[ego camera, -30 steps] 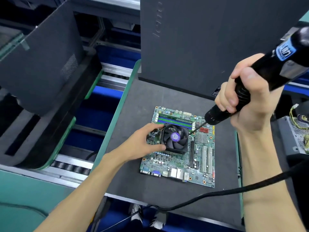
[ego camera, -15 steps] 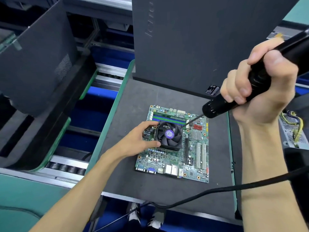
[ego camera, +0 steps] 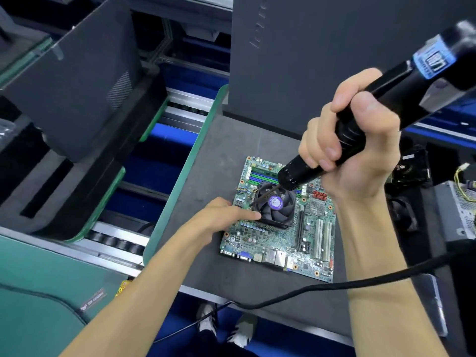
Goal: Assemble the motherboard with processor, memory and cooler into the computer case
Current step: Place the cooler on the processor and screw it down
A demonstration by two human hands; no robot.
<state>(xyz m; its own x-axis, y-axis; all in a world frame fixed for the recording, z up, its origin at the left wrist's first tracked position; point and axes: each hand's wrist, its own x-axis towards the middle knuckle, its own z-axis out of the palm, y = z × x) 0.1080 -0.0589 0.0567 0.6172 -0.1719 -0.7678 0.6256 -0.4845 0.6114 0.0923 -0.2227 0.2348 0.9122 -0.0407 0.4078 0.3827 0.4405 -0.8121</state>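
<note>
A green motherboard (ego camera: pixel 280 243) lies flat on a dark grey pallet (ego camera: pixel 231 155). A black cooler (ego camera: pixel 274 206) with a purple-labelled fan sits on the board, and memory sticks (ego camera: pixel 260 175) stand in the slots behind it. My left hand (ego camera: pixel 221 215) grips the cooler's left side, thumb along its front edge. My right hand (ego camera: pixel 353 148) grips a black electric screwdriver (ego camera: pixel 386 104); its bit slants down across the fan to the cooler's left corner. The dark computer case (ego camera: pixel 334 60) stands upright behind the board.
The screwdriver's black cable (ego camera: pixel 322 287) runs across the pallet's front. A second pallet (ego camera: pixel 77 155) with a tilted dark panel sits on the conveyor at the left. Metal parts with yellow wires (ego camera: pixel 461 202) lie at the right. Shoes (ego camera: pixel 224 325) show below the pallet edge.
My right hand has carried the screwdriver down and left, so the bit went from the cooler's right side to its left corner. My left hand stays on the cooler.
</note>
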